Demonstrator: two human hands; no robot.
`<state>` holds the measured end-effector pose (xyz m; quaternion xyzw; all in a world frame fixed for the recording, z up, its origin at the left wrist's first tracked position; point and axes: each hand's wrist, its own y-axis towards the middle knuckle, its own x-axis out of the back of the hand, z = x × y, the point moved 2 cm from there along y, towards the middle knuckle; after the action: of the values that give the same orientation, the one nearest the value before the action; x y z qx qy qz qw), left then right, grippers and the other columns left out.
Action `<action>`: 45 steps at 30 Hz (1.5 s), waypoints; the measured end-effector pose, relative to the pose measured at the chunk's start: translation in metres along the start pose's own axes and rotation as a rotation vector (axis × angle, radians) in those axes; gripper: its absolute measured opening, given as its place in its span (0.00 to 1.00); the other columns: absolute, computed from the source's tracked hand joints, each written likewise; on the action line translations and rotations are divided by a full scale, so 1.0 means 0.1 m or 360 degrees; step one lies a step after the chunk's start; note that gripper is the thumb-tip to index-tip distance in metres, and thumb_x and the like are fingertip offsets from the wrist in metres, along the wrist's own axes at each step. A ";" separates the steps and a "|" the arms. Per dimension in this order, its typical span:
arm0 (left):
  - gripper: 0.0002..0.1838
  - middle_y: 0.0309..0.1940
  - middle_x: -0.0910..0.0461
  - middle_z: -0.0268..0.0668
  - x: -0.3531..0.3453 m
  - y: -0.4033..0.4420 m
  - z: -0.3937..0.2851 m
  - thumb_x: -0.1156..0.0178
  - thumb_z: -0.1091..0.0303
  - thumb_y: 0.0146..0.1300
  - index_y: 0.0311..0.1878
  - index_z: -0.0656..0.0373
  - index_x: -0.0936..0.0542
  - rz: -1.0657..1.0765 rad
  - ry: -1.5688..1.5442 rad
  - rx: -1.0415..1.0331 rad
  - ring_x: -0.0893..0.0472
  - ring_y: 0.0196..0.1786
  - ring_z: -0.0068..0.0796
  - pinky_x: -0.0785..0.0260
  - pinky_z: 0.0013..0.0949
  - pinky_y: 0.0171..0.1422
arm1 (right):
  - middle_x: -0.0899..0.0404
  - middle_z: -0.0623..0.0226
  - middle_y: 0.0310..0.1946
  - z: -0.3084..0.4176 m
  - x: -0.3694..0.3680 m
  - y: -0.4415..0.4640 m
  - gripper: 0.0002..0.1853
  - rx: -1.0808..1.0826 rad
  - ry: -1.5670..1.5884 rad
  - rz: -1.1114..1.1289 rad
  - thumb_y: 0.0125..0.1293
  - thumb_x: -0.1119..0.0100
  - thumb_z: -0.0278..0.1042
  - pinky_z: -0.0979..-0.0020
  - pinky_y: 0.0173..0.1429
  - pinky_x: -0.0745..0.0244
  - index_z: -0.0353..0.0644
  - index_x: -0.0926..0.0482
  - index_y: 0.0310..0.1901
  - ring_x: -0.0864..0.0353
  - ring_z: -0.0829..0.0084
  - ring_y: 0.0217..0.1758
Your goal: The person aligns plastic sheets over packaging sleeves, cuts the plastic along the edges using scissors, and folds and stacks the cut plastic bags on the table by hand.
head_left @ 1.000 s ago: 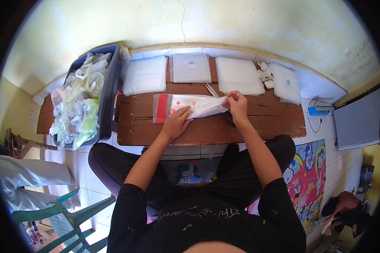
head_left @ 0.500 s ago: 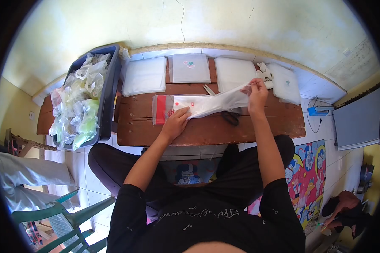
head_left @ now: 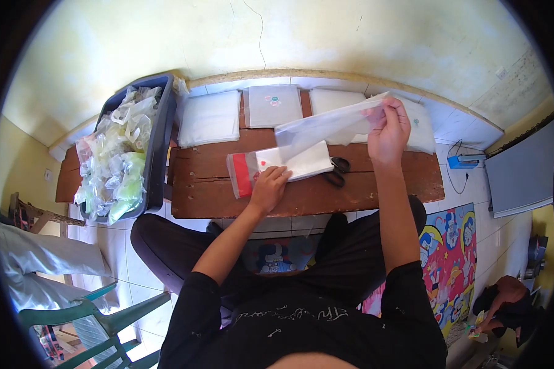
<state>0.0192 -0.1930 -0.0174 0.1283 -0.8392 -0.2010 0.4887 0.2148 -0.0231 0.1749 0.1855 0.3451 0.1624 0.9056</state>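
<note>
My left hand (head_left: 271, 187) lies on a plastic packet (head_left: 242, 175) with a red band at its left end, its fingers stretched over the white folded stack (head_left: 308, 161) that shows out of the packet. Pinched in my right hand (head_left: 389, 132) is a clear plastic bag (head_left: 326, 126), raised and slanting above the packet and the bag stacks behind it. Beside the stack's right end are the black handles of scissors (head_left: 335, 178); their blades are hidden.
Along the wall lie stacks of clear plastic bags (head_left: 209, 119), one with a small print (head_left: 274, 106). A dark tub (head_left: 165, 126) full of bagged items stands at the left on the wooden bench (head_left: 221, 206). A green chair (head_left: 114, 320) and another person (head_left: 505, 301) are lower down.
My right hand has lifted the clear bag up and away from the white stack, uncovering it. The packet has shifted right and tilted under my left hand, and the scissor blades are now hidden.
</note>
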 end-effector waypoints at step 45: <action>0.21 0.36 0.16 0.37 0.73 0.10 0.76 0.32 0.80 0.57 0.54 0.64 0.22 0.0210 -0.1580 0.1423 0.17 0.35 0.21 0.24 0.25 0.39 | 0.19 0.58 0.44 -1.47 0.38 -0.62 0.20 -0.1506 -0.0512 0.0092 0.64 0.36 0.24 0.68 0.49 0.14 0.33 0.28 0.56 0.14 0.65 0.41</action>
<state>-0.0826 -0.1980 0.0097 0.1592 -0.9730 0.1612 -0.0443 0.1508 -0.0284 0.0240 -0.2133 0.0845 0.2956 0.9274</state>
